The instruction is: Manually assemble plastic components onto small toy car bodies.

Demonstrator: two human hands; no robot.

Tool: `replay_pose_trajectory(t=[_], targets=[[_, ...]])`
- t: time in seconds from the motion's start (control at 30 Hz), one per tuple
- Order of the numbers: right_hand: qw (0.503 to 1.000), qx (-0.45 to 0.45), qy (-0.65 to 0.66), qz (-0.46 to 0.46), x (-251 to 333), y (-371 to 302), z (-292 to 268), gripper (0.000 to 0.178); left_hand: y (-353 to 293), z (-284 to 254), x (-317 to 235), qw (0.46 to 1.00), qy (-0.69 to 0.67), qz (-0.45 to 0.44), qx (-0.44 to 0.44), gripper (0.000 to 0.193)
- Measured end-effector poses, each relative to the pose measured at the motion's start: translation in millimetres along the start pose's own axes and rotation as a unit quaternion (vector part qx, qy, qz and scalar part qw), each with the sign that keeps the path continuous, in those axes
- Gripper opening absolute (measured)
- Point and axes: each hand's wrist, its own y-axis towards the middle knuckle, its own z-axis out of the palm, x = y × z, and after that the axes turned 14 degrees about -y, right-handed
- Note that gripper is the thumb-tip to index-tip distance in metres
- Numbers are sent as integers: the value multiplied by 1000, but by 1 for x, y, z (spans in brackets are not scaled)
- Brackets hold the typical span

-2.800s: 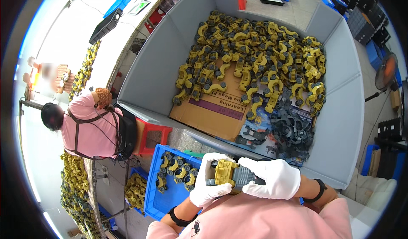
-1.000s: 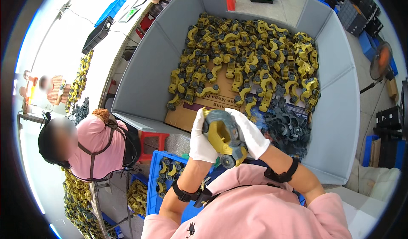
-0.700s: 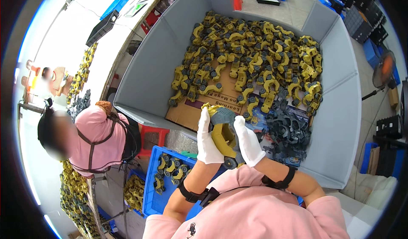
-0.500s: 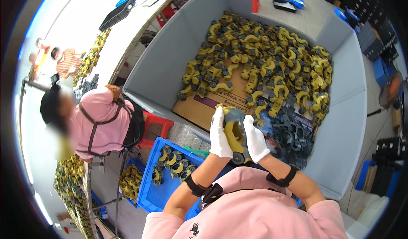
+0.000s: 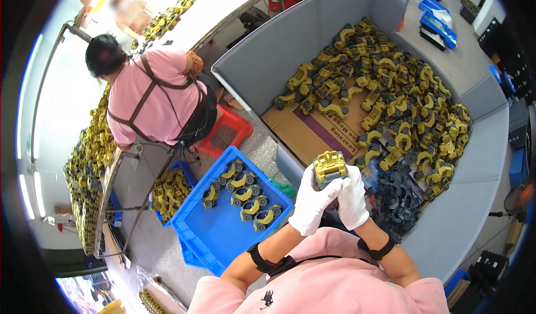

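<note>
Both my hands wear white gloves and are closed round one yellow and grey toy car body in front of my chest. My left hand grips its left side, with its fingers reaching under toward the other hand. Around the right side wraps my right hand. The yellow upper part stands clear of the gloves, while the lower part is hidden by my fingers. Just beyond is a large grey-walled bin, where many similar yellow toy cars lie heaped beside a pile of dark grey plastic parts.
A blue tray with several toy cars stands at my left. Behind it are a smaller blue crate of yellow parts and a red stool. A co-worker in pink sits at a long table heaped with yellow parts.
My view has turned left, bringing more of the blue tray in. The toy car has been turned between my hands, and my hands have drawn closer together around it.
</note>
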Motion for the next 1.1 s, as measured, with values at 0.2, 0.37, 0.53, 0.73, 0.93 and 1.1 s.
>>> replay_pose_trajectory(t=[0.2, 0.37, 0.53, 0.73, 0.93, 1.1], targets=[[995, 86, 10, 57, -46, -14, 40, 37, 3, -53, 21, 992, 99, -45, -56, 56], [901, 165, 282, 285, -100, -29, 79, 44, -7, -81, 25, 986, 167, -23, -18, 69], [827, 340, 293, 339, -93, -27, 86, 44, -20, -131, 8, 987, 71, -136, -48, 63], [882, 352, 140, 280, -83, -25, 101, 35, -60, -234, -12, 925, -227, -3, -305, 44], [850, 361, 125, 364, -101, -32, 92, 32, -103, -353, -18, 873, -383, 99, -285, 61], [837, 315, 100, 435, -125, -49, 76, 30, -106, -401, -18, 854, -364, 142, -343, 70]])
